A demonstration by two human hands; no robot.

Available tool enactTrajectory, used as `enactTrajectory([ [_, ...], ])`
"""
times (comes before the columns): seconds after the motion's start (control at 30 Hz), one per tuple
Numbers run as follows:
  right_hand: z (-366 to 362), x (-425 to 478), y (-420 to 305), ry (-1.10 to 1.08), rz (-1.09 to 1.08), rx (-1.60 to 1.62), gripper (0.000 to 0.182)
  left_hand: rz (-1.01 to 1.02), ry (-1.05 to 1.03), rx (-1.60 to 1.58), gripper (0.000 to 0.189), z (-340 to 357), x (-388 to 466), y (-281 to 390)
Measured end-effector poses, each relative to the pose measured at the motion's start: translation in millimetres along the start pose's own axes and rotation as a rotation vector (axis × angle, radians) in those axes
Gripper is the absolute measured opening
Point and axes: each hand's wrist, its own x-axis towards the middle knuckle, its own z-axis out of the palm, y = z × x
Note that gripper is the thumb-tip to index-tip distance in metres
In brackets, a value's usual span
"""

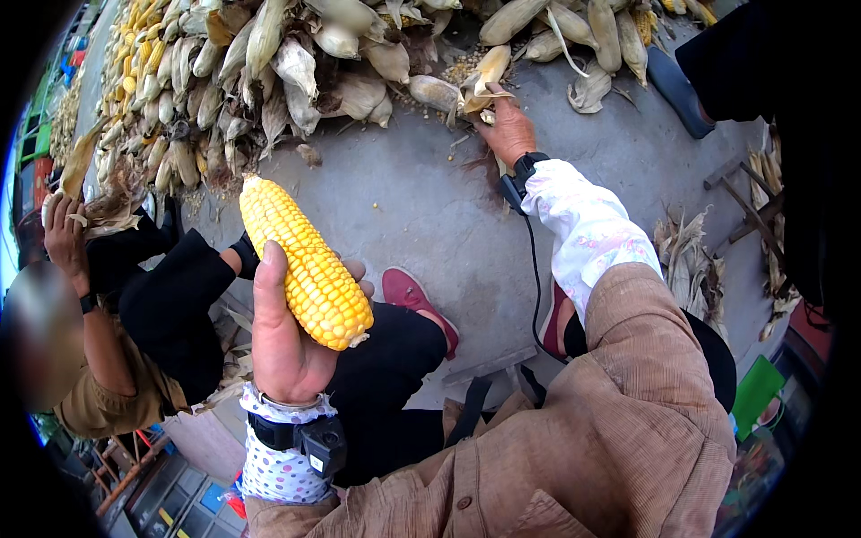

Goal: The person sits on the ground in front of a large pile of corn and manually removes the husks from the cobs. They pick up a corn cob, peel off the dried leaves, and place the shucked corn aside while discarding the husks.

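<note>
My left hand (286, 350) is wrapped around a husked ear of yellow corn (306, 265), with the thumb along one side and the stub end towards me. Out in front, at the near edge of the corn pile, my right hand (511, 131) grips a pale dry corn husk (488, 70). Whether an ear sits inside that husk cannot be told, as the fingers cover part of it. Touching it on the left is an ear in its husk (434, 93). Loose kernels (464, 67) lie on the ground just behind.
A big heap of unhusked ears (289, 67) spreads across the far side, with bare yellow ears (144, 57) at its left. At left, another person's hand (64, 232) holds a husk. Another person's dark shoe (676, 91) is at upper right, above a wooden stool (753, 208) and stripped husks (689, 262).
</note>
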Motion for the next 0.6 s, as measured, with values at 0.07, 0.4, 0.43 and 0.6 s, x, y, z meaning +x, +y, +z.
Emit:
enactTrajectory([
  [0.07,7.5,5.1,6.9,-0.017,-0.071,-0.149,0.046,0.017,0.031,0.012,0.056,2.8,-0.3,-1.4],
  [0.4,-51.6,41.7,-74.8,0.146,-0.015,0.293,0.021,0.007,-0.078,-0.015,0.056,-0.9,-6.0,1.1],
  [0.43,-59.4,47.7,-86.0,0.196,-0.028,0.393,0.022,0.007,-0.087,-0.032,0.056,-1.9,-6.3,0.4],
  [0.6,-64.8,62.4,-58.6,0.388,-0.001,0.308,0.021,-0.008,-0.088,-0.032,0.057,3.2,-7.0,2.0],
])
